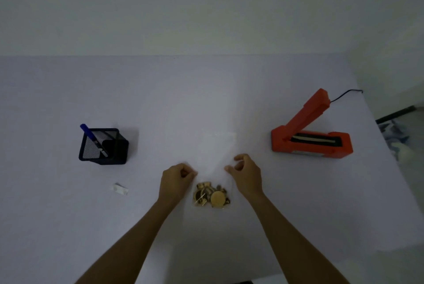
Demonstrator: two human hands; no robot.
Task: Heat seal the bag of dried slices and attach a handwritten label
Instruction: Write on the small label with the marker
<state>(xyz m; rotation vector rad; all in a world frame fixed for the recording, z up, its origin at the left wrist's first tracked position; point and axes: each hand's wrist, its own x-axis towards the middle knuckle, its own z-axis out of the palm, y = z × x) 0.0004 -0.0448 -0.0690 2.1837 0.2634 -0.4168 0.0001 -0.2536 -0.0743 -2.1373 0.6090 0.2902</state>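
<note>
Hands first: left hand (176, 180) is curled, fingertips pinched on the left edge of the bag (214, 169); right hand (246, 174) is half curled at the bag's right edge, thumb and fingers close together, but whether it actually grips the film cannot be told in this dim light.

Noted from left to right on the pale table (206, 100):

Holder (103, 146), black mesh, square, stands far left, well apart from the hands. One pen (93, 140) with a blue cap leans inside it, cap end up and tilted to the left.

Label (120, 189), a small white slip, lies flat nearer the person than the holder, between holder and left forearm, touching neither.

Bag, clear and hard to make out, lies flat at centre between the two hands, its far end pointing away from the person. Slices (212, 196), golden brown, are bunched at the near end of the bag, between the wrists.

Sealer (312, 141), orange, sits to the right, well apart from the bag. Its arm is raised at a steep angle, leaving the sealing strip exposed. Cord (346, 94), black, runs from its rear toward the table's far right edge.
</note>
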